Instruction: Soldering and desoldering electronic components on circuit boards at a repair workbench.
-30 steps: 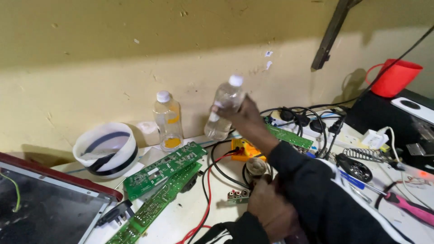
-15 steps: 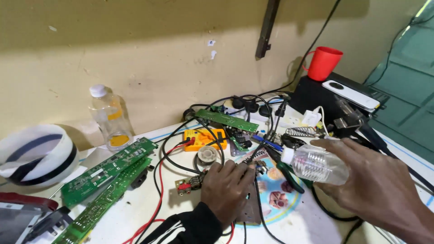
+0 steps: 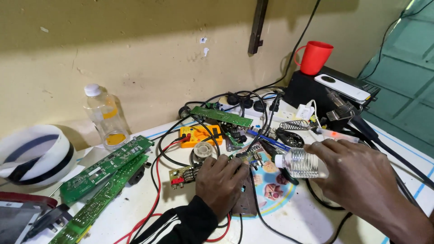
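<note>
1. A clear bottle (image 3: 302, 162) is gripped in the right hand (image 3: 357, 178), laid near level, its white cap pointed left at the small board (image 3: 246, 158).
2. The left hand (image 3: 220, 183) is pressed flat, fingers spread, on that board; nothing is clasped.
3. Against the frame half a second ago, the bottle is seen slightly higher and closer to the left hand.
4. The left hand is unmoved.
5. A yellow meter (image 3: 199, 134) is seen behind, green boards (image 3: 106, 165) to the left, a red cup (image 3: 315, 57) at the back.
</note>
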